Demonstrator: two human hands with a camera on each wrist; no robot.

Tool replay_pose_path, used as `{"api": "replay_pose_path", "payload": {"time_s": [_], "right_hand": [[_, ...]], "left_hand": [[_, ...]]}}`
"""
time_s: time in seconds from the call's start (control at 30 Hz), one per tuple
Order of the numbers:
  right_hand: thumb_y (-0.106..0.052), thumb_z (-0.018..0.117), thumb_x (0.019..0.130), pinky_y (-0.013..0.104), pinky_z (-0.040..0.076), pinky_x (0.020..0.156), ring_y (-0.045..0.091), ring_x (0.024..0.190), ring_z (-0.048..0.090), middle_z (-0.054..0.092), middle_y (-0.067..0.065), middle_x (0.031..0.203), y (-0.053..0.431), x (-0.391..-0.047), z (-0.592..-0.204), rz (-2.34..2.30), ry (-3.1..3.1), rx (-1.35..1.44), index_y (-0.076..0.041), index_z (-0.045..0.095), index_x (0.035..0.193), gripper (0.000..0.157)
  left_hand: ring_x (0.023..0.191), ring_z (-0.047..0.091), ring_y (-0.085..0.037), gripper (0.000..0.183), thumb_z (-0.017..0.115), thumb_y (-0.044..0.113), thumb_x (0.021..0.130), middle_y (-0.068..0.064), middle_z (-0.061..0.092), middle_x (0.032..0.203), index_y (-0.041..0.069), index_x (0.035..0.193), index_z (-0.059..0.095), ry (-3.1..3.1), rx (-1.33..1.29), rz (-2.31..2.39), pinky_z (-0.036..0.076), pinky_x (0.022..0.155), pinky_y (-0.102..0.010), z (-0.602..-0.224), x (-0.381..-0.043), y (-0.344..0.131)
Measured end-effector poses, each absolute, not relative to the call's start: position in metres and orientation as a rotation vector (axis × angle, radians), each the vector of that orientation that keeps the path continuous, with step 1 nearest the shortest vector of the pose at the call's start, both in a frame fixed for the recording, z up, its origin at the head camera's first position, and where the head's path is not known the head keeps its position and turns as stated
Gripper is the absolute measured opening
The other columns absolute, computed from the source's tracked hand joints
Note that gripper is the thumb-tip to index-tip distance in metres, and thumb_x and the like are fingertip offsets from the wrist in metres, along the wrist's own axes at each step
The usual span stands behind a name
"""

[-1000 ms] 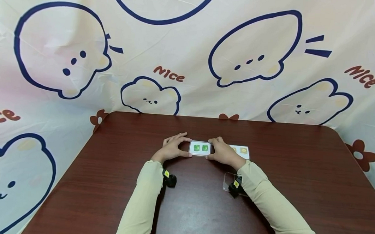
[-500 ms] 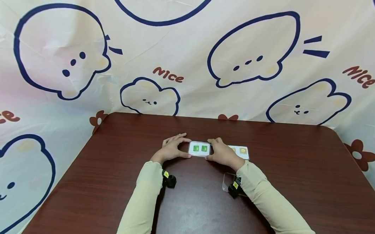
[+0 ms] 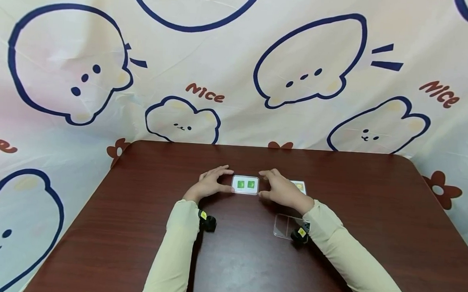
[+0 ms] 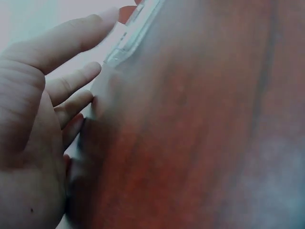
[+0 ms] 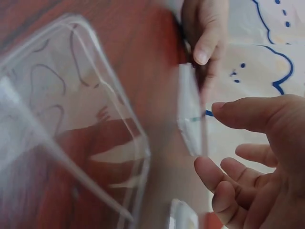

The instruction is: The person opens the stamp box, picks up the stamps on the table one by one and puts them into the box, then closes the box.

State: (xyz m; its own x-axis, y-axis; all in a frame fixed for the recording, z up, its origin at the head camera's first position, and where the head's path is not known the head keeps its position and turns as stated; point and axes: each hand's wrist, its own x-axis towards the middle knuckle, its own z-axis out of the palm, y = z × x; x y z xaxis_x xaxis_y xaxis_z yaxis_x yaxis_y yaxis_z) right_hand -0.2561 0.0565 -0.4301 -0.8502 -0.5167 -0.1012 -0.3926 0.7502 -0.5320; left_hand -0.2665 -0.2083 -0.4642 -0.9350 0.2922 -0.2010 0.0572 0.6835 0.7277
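Observation:
A flat clear-rimmed case (image 3: 245,185) with a white face and two green squares lies on the brown table. My left hand (image 3: 208,184) is at its left end, thumb and forefinger spread near its two left corners. In the left wrist view the thumb reaches the rim of the case, or nearly so, and the other fingers stay loose. Just off the right end is my right hand (image 3: 283,192), fingers parted and holding nothing. Behind that hand lies a second white case (image 3: 299,186) with a yellow piece, partly hidden.
A clear plastic lid or tray (image 3: 282,226) with a dividing line lies nearer me, partly under my right wrist. A patterned cloth (image 3: 237,75) hangs behind the far edge of the table (image 3: 236,260).
My right hand has let go of the right end of the green-squared case and moved slightly right, covering more of the second case. The left hand keeps its place. The head view has shifted slightly.

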Motion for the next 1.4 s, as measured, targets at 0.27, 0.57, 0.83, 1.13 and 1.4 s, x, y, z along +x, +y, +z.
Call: {"api": "replay_pose_path", "payload": {"time_s": [0.27,0.57,0.83,1.13,1.4], "right_hand": [[-0.024,0.065,0.092,0.028,0.047,0.065,0.014,0.08,0.055,0.057,0.013,0.12,0.101,-0.238,-0.417,-0.852,2.725,-0.772,-0.007,0.054,0.133,0.046],[-0.037,0.07,0.088,0.031,0.049,0.073,0.015,0.088,0.056,0.058,0.01,0.117,0.149,-0.202,-0.426,-0.757,2.691,-0.734,-0.008,0.058,0.127,0.05],[-0.046,0.078,0.077,0.036,0.049,0.078,0.015,0.096,0.055,0.057,0.004,0.115,0.176,-0.173,-0.434,-0.661,2.676,-0.687,-0.01,0.057,0.128,0.066],[-0.049,0.079,0.074,0.029,0.045,0.066,0.011,0.088,0.055,0.053,0.001,0.109,0.176,-0.163,-0.442,-0.62,2.702,-0.683,-0.008,0.052,0.131,0.076],[-0.042,0.08,0.075,0.03,0.046,0.065,0.013,0.089,0.057,0.052,0.001,0.107,0.175,-0.161,-0.448,-0.584,2.772,-0.673,-0.005,0.051,0.132,0.073]], "left_hand": [[0.139,0.038,-0.029,0.055,0.066,0.035,0.091,-0.007,0.044,0.149,0.017,0.141,0.049,2.506,0.244,1.369,0.033,0.111,-0.052,-0.446,-0.275,-0.188],[0.12,0.056,-0.022,0.044,0.069,0.031,0.09,-0.004,0.061,0.129,0.017,0.13,0.059,2.497,0.31,1.494,0.047,0.1,-0.042,-0.44,-0.28,-0.138],[0.125,0.052,-0.023,0.05,0.072,0.033,0.087,-0.003,0.057,0.134,0.019,0.132,0.057,2.518,0.396,1.357,0.045,0.101,-0.044,-0.442,-0.283,-0.098],[0.13,0.048,-0.023,0.062,0.077,0.036,0.082,-0.001,0.052,0.14,0.024,0.138,0.052,2.564,0.445,1.144,0.029,0.112,-0.05,-0.446,-0.283,-0.075],[0.13,0.048,-0.024,0.067,0.078,0.037,0.08,-0.003,0.053,0.139,0.021,0.139,0.051,2.568,0.509,1.07,0.02,0.114,-0.053,-0.45,-0.286,-0.067]]}}
